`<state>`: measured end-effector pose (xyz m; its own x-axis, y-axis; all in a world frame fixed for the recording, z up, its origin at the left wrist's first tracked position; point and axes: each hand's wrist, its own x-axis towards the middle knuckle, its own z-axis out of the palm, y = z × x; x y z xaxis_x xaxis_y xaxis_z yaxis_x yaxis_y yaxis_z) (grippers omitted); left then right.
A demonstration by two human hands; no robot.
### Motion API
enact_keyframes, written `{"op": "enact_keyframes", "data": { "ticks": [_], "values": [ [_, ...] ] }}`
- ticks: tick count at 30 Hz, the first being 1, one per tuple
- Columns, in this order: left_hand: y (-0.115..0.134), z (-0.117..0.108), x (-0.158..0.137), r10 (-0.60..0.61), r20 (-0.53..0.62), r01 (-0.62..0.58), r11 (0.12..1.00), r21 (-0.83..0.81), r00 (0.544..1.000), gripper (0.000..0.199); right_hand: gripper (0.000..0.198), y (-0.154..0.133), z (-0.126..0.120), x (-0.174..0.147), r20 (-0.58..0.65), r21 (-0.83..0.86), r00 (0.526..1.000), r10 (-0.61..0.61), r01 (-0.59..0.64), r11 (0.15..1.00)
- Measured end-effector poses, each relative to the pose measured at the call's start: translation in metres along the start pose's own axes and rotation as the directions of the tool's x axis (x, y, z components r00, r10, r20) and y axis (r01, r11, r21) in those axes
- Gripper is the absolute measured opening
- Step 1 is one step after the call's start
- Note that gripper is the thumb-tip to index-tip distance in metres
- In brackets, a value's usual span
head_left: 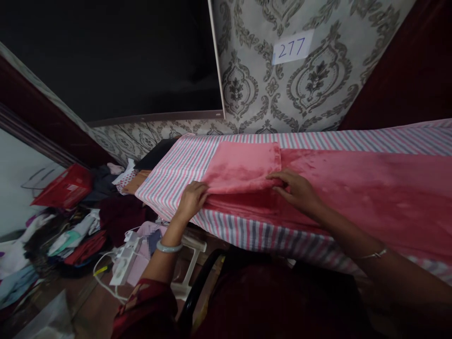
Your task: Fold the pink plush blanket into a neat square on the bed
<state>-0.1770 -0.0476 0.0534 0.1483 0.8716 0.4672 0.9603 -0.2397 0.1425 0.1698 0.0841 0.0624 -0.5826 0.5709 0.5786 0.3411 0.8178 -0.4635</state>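
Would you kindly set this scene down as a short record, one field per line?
left hand: the left hand grips the pink cloth at the left end of a folded part's near edge
right hand: the right hand pinches that edge farther right
cloth state: folded over at its left end, near edge raised, the rest spread out to the right
surface: striped cover beneath the cloth
wall: dark screen; paper sign reading 277
floor at left: white power strip; heaped clothes
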Motion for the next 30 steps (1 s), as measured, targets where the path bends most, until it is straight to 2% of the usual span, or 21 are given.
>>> {"op": "enact_keyframes", "data": {
  "ticks": [4, 7, 10, 14, 22, 27, 30],
  "values": [
    [0.002, 0.004, -0.003, -0.049, -0.034, 0.054, 0.984, 0.167, 0.998, 0.031, 0.029, 0.001, 0.015, -0.017, -0.053, -0.141, 0.991, -0.119, 0.111, 0.984],
    [0.002, 0.009, -0.011, -0.026, 0.03, 0.02, 0.98, 0.198, 0.999, 0.03, 0.032, 0.005, 0.03, -0.039, 0.012, -0.099, 0.986, -0.168, 0.169, 0.981],
    [0.001, 0.012, -0.02, -0.004, 0.069, -0.011, 0.978, 0.207, 0.998, 0.03, 0.032, 0.009, 0.04, -0.058, 0.054, -0.021, 0.991, -0.123, 0.125, 0.992],
    [0.002, 0.011, -0.024, 0.002, 0.074, -0.017, 0.982, 0.189, 0.997, 0.031, 0.031, 0.009, 0.039, -0.066, 0.007, -0.026, 0.999, -0.044, 0.045, 0.999],
    [0.009, 0.004, -0.028, 0.006, 0.069, -0.015, 0.99, 0.141, 0.998, 0.029, 0.038, 0.009, 0.034, -0.084, 0.036, -0.064, 0.991, -0.126, 0.128, 0.99],
    [0.032, 0.001, -0.008, -0.005, -0.039, 0.008, 0.996, 0.09, 0.999, 0.033, 0.031, 0.0, 0.026, -0.077, 0.01, -0.064, 0.984, -0.176, 0.176, 0.982],
    [0.062, 0.011, 0.012, 0.048, 0.014, -0.048, 0.999, 0.024, 0.999, 0.042, 0.025, -0.011, 0.02, -0.061, 0.001, -0.055, 0.981, -0.192, 0.191, 0.98]
  ]
}}
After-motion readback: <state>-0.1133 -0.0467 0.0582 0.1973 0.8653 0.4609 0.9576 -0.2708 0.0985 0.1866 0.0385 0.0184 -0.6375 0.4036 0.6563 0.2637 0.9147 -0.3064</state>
